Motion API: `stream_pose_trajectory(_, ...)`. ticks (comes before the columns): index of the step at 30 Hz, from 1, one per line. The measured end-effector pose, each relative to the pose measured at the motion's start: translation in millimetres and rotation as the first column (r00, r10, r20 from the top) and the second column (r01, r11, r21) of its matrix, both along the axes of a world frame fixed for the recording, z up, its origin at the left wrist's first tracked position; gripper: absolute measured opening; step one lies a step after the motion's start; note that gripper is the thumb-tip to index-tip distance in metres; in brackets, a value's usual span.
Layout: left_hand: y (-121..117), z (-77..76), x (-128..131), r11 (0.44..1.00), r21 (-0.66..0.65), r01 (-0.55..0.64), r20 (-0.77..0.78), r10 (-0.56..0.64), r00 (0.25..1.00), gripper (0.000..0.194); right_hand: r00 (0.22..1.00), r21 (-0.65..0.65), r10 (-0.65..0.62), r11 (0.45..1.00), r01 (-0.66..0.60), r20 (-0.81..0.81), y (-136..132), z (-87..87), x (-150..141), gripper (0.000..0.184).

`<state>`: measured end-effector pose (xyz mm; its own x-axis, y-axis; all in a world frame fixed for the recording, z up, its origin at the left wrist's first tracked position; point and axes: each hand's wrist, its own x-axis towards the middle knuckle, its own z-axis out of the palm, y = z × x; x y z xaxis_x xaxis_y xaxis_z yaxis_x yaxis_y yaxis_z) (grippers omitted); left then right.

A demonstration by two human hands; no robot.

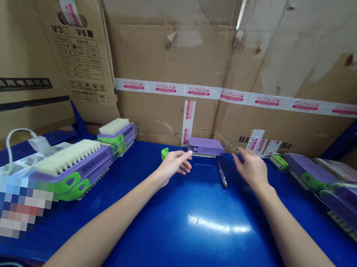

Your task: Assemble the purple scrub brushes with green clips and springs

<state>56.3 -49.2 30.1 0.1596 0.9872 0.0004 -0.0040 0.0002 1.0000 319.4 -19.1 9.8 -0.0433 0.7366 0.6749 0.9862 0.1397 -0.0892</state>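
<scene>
Purple brush (206,145) ahead; left hand (174,165), right hand (252,168) outstretched.

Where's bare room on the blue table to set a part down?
Biggest: blue table between left forearm and right forearm, nearer than the pen-like tool. Smaller: left forearm to the near left brush stack; right forearm to right brushes. Crowded: both sides, plus back centre, with the green piece, lone purple brush and tool.
</scene>
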Motion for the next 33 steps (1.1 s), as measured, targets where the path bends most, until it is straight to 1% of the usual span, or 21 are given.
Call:
stream_pose_trajectory(1, 0, -0.2, 0, 1.0, 0.013, -0.012, -0.004, 0.012, 1.0, 0.041, 0.994, -0.055, -0.102, 0.994, 0.099, -0.049, 0, -0.7, 12, 0.035)
stream_pose_trajectory(2, 1, -0.5, -1, 0.999, 0.031, -0.026, -0.013, 0.026, 1.0, 0.04, 0.974, -0.126, -0.205, 0.973, 0.192, -0.093, 0, -1.9, 24, 0.034)
stream_pose_trajectory(3, 2, -1.0, -1, 0.998, 0.052, -0.041, -0.03, 0.043, 0.999, 0.038, 0.942, -0.214, -0.309, 0.936, 0.279, -0.127, 0, -3.5, 34, 0.034)
stream_pose_trajectory(5, 4, -2.4, -2, 0.992, 0.109, -0.07, -0.077, 0.078, 0.994, 0.035, 0.847, -0.387, -0.51, 0.818, 0.425, -0.148, -1, -7.5, 52, 0.035)
stream_pose_trajectory(6, 4, -3.2, -2, 0.987, 0.139, -0.078, -0.106, 0.093, 0.99, 0.033, 0.802, -0.435, -0.582, 0.763, 0.478, -0.138, -2, -9.5, 58, 0.035)
stream_pose_trajectory(7, 5, -4.0, -2, 0.983, 0.164, -0.082, -0.136, 0.105, 0.985, 0.03, 0.765, -0.461, -0.632, 0.72, 0.518, -0.127, -2, -11.3, 63, 0.035)
stream_pose_trajectory(8, 6, -4.7, -2, 0.979, 0.186, -0.082, -0.163, 0.113, 0.98, 0.028, 0.739, -0.468, -0.662, 0.695, 0.546, -0.122, -3, -12.7, 66, 0.035)
stream_pose_trajectory(9, 6, -5.4, -2, 0.976, 0.203, -0.08, -0.188, 0.119, 0.975, 0.027, 0.726, -0.463, -0.677, 0.687, 0.561, -0.125, -3, -13.9, 68, 0.036)
stream_pose_trajectory(14, 8, -9.2, -2, 0.965, 0.257, -0.054, -0.287, 0.13, 0.949, 0.024, 0.706, -0.432, -0.677, 0.711, 0.554, -0.209, -2, -17.6, 74, 0.042)
stream_pose_trajectory(16, 8, -10.6, -4, 0.946, 0.321, -0.046, -0.358, 0.167, 0.919, 0.024, 0.708, -0.415, -0.662, 0.732, 0.54, -0.247, -1, -19.8, 78, 0.042)
stream_pose_trajectory(17, 8, -10.9, -6, 0.923, 0.382, -0.038, -0.421, 0.211, 0.882, 0.023, 0.709, -0.4, -0.651, 0.746, 0.532, -0.27, 0, -21.2, 81, 0.041)
stream_pose_trajectory(18, 7, -10.7, -9, 0.889, 0.457, -0.015, -0.499, 0.27, 0.823, 0.022, 0.71, -0.383, -0.64, 0.76, 0.526, -0.294, 0, -22.6, 83, 0.041)
stream_pose_trajectory(19, 7, -10.0, -11, 0.846, 0.532, 0.028, -0.58, 0.341, 0.74, 0.021, 0.709, -0.365, -0.63, 0.771, 0.522, -0.317, 1, -23.9, 85, 0.04)
stream_pose_trajectory(20, 6, -8.7, -14, 0.802, 0.592, 0.085, -0.65, 0.412, 0.639, 0.02, 0.706, -0.35, -0.624, 0.778, 0.522, -0.335, 1, -25.2, 87, 0.039)
stream_pose_trajectory(21, 6, -6.9, -17, 0.766, 0.627, 0.141, -0.698, 0.473, 0.537, 0.019, 0.703, -0.341, -0.622, 0.781, 0.524, -0.344, 1, -26.2, 89, 0.038)
stream_pose_trajectory(22, 6, -4.8, -20, 0.744, 0.643, 0.182, -0.727, 0.518, 0.451, 0.019, 0.702, -0.334, -0.621, 0.782, 0.526, -0.349, 2, -27.0, 90, 0.037)
stream_pose_trajectory(23, 5, -2.6, -23, 0.734, 0.649, 0.203, -0.741, 0.548, 0.388, 0.019, 0.701, -0.33, -0.62, 0.783, 0.527, -0.353, 2, -27.4, 91, 0.036)
stream_pose_trajectory(24, 6, -0.6, -25, 0.732, 0.65, 0.205, -0.748, 0.567, 0.347, 0.02, 0.7, -0.328, -0.619, 0.784, 0.527, -0.356, 2, -27.5, 92, 0.035)
stream_pose_trajectory(26, 7, 2.4, -30, 0.738, 0.65, 0.185, -0.752, 0.587, 0.301, 0.02, 0.698, -0.332, -0.62, 0.783, 0.526, -0.358, 1, -27.0, 93, 0.035)
stream_pose_trajectory(33, 12, 1.7, -40, 0.778, 0.606, 0.164, -0.791, 0.568, 0.226, 0.02, 0.673, -0.372, -0.648, 0.759, 0.534, -0.356, -2, -22.2, 91, 0.043)
